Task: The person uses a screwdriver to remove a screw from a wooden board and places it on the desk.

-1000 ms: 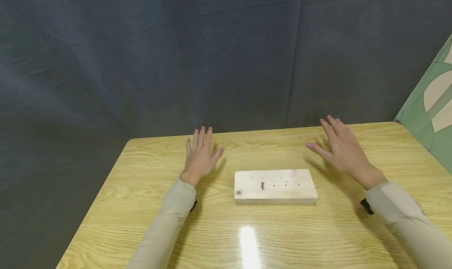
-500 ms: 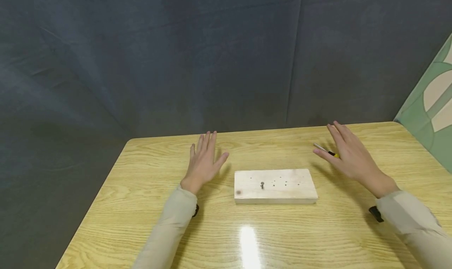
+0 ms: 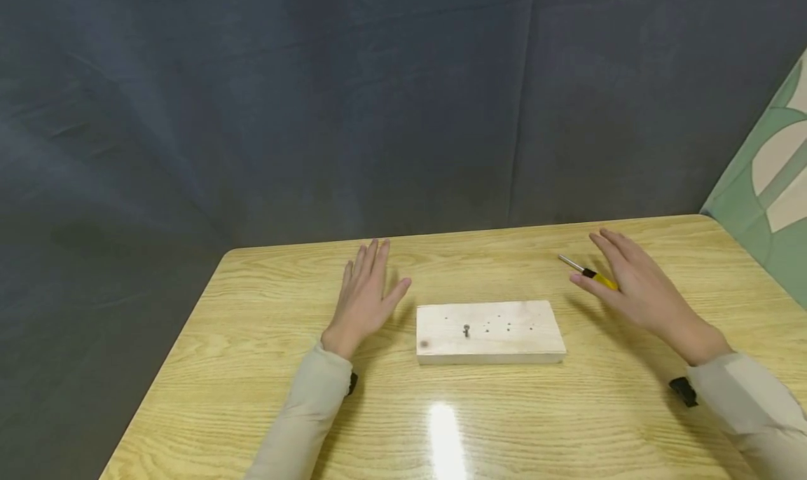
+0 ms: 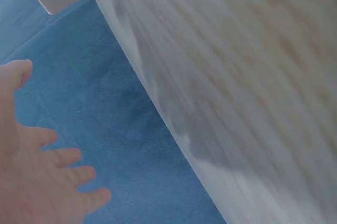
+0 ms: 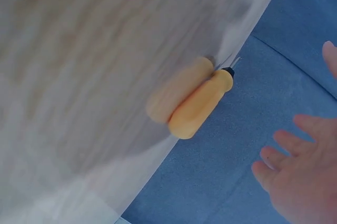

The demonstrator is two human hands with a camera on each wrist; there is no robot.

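Note:
A pale wooden block point(image 3: 523, 343) lies between my two hands, with several small holes in its top. One screw point(image 3: 466, 330) stands partway out of it, left of centre. My left hand point(image 3: 364, 299) is held over the table on the block's left, fingers straight and thumb apart, holding nothing. To the right, my right hand point(image 3: 649, 298) is also spread and bare. Past its thumb shows a screwdriver point(image 3: 607, 281) with a yellow handle, black collar and metal shaft; the hand covers part of the handle. In the right wrist view the screwdriver point(image 5: 197, 109) lies on the table, apart from the fingers.
The wood-grain table point(image 3: 252, 368) has a rounded far edge, with a dark blue cloth point(image 3: 378, 115) hanging behind it and on the left. A green and cream patterned panel point(image 3: 775, 179) stands at the right edge. Light glares off the tabletop in front of the block.
My right hand has moved right and nearer to me, uncovering the screwdriver behind it. My left hand has shifted slightly right and nearer to me. The block has stayed put.

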